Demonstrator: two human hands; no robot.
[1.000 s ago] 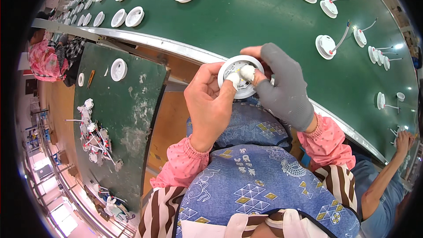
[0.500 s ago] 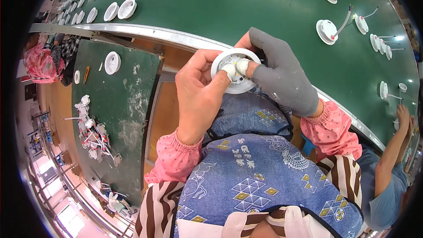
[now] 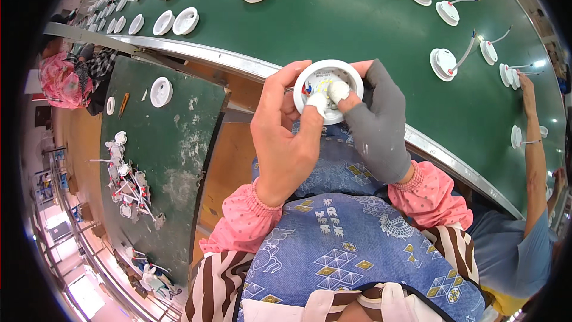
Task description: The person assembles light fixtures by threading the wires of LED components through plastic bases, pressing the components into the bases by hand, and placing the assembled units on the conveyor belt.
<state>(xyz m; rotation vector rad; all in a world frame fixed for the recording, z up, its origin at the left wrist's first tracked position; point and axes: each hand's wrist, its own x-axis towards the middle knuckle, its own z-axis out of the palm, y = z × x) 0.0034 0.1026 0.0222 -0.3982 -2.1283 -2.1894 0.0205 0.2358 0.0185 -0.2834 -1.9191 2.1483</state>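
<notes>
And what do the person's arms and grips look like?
Pink dotted oversleeves with gathered cuffs, over brown-and-white striped sleeves. Left grip: ungloved, white wrap on the thumb tip. Right grip: grey glove, thumb end uncovered, similarly wrapped.

A long green worktable (image 3: 333, 30), edged with a pale metal rail (image 3: 226, 58), bends across the view; at left stands a side table (image 3: 170, 125), its green top scuffed with white marks (image 3: 185, 179); tan floor (image 3: 82, 149) lies beyond; metal racking (image 3: 95, 256) follows; bright white patches (image 3: 86, 297) glow at lower left; glare (image 3: 539, 63) spots the worktable's right.
</notes>
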